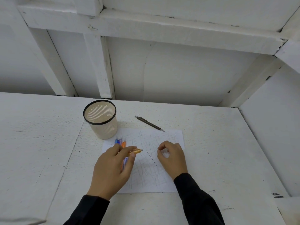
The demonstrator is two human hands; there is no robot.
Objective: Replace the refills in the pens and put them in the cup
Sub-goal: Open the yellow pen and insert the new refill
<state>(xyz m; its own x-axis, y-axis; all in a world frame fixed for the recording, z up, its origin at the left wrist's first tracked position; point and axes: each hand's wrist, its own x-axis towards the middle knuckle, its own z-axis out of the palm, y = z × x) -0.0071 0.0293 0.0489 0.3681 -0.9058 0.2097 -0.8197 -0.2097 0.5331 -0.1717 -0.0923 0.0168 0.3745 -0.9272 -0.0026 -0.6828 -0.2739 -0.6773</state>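
Observation:
My left hand [112, 168] grips an orange translucent pen barrel [136, 151] that points right, over a scribbled sheet of paper [146, 176]. My right hand [172, 155] hovers a little to the right with fingertips pinched together; whether a small part sits between them I cannot tell. A thin dark refill [151, 158] lies on the paper between the hands. Several blue and orange pens [120, 142] lie partly hidden under my left hand. The beige slotted cup [101, 118] with a black rim stands upright behind them, with no pens visible in it.
A dark pen [149, 123] lies on the white table [219, 143] to the right of the cup, beyond the paper. White walls close off the back and the right side.

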